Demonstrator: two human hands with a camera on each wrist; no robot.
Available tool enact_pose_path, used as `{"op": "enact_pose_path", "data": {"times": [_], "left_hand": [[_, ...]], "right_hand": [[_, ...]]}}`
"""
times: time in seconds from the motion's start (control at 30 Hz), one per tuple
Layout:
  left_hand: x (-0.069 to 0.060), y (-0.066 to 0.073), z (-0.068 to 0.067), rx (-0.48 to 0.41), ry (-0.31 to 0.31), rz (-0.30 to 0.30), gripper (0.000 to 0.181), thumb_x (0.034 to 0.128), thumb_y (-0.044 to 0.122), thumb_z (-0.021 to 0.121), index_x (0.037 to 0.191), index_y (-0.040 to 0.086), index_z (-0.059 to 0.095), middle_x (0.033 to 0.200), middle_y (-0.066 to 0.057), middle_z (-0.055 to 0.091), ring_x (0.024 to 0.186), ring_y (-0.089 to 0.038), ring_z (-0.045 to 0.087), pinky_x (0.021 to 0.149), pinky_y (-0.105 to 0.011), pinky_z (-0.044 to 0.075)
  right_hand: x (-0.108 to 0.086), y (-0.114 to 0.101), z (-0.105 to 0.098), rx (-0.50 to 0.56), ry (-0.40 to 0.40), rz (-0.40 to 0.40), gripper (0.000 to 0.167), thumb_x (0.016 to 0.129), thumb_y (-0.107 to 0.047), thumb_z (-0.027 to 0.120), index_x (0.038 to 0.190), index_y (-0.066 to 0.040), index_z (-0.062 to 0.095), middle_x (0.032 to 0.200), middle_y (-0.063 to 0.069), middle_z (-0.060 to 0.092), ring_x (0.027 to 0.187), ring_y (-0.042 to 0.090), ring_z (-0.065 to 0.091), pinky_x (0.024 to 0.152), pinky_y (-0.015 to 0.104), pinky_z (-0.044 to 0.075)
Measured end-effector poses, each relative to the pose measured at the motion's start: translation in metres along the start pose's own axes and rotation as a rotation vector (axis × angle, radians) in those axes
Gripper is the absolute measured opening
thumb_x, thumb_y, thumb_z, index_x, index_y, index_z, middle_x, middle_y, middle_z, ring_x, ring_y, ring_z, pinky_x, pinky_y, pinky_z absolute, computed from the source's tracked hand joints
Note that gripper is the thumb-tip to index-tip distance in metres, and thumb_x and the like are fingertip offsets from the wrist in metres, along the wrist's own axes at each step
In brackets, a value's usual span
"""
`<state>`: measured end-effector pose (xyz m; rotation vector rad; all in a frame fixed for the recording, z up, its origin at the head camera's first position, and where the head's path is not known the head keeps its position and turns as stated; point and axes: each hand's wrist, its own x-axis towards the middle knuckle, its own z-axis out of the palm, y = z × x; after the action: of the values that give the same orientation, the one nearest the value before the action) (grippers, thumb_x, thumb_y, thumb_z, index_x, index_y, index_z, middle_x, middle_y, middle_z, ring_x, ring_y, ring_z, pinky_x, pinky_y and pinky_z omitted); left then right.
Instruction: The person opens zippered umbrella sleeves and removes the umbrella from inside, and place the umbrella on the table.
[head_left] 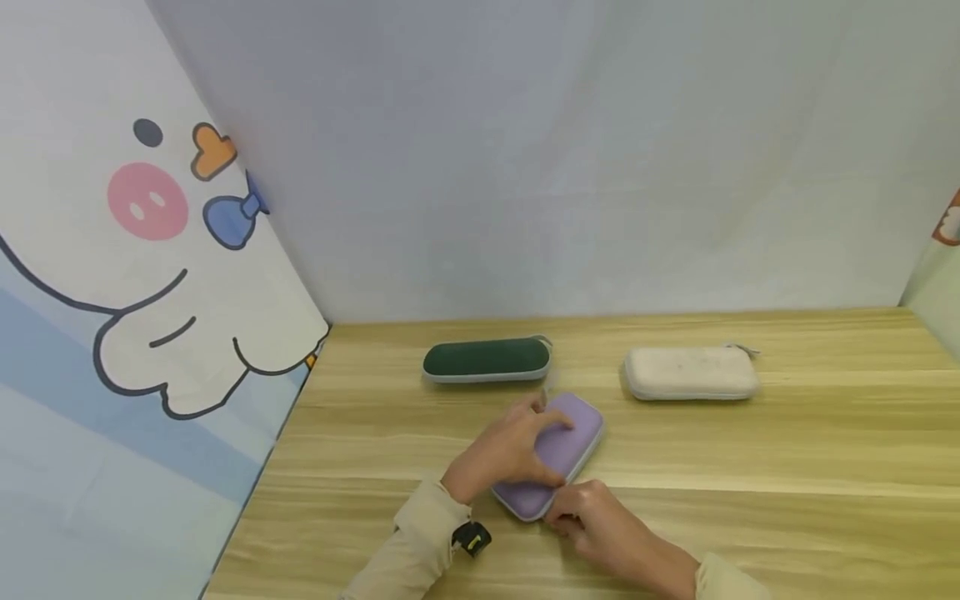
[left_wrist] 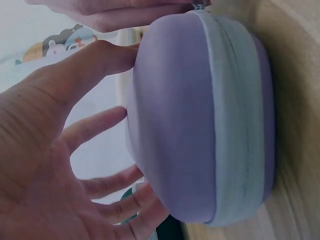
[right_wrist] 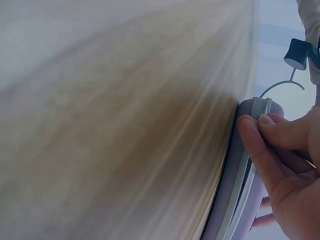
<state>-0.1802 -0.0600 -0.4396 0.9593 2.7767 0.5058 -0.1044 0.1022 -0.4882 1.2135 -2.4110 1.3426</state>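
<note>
A purple zip-up case (head_left: 564,446) with a pale zip band (left_wrist: 237,115) lies slanted on the wooden table. My left hand (head_left: 517,442) holds it from above, fingers spread over its lid and thumb near its right edge. Down at the case's near right edge, my right hand (head_left: 588,517) pinches the zipper pull between thumb and index finger. That pull is mostly hidden by the fingertips; a bit of metal (left_wrist: 200,6) shows in the left wrist view. Beside the right hand (right_wrist: 290,160), a dark line runs along the zip band in the right wrist view.
Behind the purple case lies a dark green case (head_left: 487,358) with a grey loop. A cream case (head_left: 690,372) lies farther right. The wooden table (head_left: 825,500) meets a pale cloth wall (head_left: 600,167) at the back and a cartoon-printed cloth (head_left: 75,333) on the left.
</note>
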Motion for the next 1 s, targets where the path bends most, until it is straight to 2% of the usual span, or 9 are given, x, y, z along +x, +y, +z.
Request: {"op": "enact_pose_path", "data": {"times": [0.13,0.3,0.5,0.77,1.0], "left_hand": [[-0.003,0.003,0.001,0.004,0.036,-0.026,0.066,0.0642,0.044,0.085,0.123,0.027,0.059,0.115,-0.009,0.047,0.095,-0.017,0.046,0.074,-0.027,0.041],[-0.006,0.006,0.003,0.006,0.059,-0.079,0.068,0.0640,0.048,0.084,0.123,0.027,0.057,0.113,-0.010,0.046,0.094,-0.019,0.045,0.071,-0.027,0.041],[-0.010,0.008,0.008,-0.047,0.084,-0.134,0.068,0.0645,0.051,0.082,0.122,0.026,0.055,0.110,-0.011,0.041,0.092,-0.022,0.044,0.066,-0.029,0.042],[-0.010,0.009,0.013,-0.087,0.116,-0.194,0.069,0.0625,0.052,0.083,0.119,0.025,0.054,0.106,-0.010,0.038,0.088,-0.023,0.045,0.063,-0.030,0.042],[-0.013,0.017,0.013,-0.113,0.144,-0.235,0.068,0.0626,0.049,0.085,0.118,0.022,0.055,0.115,-0.014,0.038,0.090,-0.027,0.047,0.067,-0.036,0.045]], "right_hand": [[-0.003,-0.001,-0.003,-0.018,0.024,-0.007,0.020,0.068,0.015,0.072,0.074,-0.005,0.071,0.074,-0.001,0.068,0.071,0.004,0.062,0.064,0.012,0.048],[-0.009,-0.001,-0.006,-0.031,0.050,-0.025,0.022,0.067,0.013,0.074,0.073,-0.009,0.071,0.073,-0.004,0.067,0.069,0.001,0.059,0.061,0.011,0.046],[-0.015,-0.001,-0.011,-0.037,0.074,-0.044,0.024,0.066,0.014,0.074,0.072,-0.009,0.070,0.071,-0.003,0.066,0.068,0.002,0.060,0.061,0.011,0.047],[-0.019,-0.006,-0.012,-0.061,0.053,0.035,0.021,0.067,0.015,0.073,0.074,-0.005,0.072,0.074,0.001,0.069,0.069,0.006,0.063,0.062,0.012,0.048],[-0.023,-0.009,-0.011,-0.082,0.073,0.052,0.023,0.065,0.016,0.073,0.072,-0.006,0.071,0.072,-0.001,0.068,0.068,0.003,0.061,0.060,0.012,0.048]]}}
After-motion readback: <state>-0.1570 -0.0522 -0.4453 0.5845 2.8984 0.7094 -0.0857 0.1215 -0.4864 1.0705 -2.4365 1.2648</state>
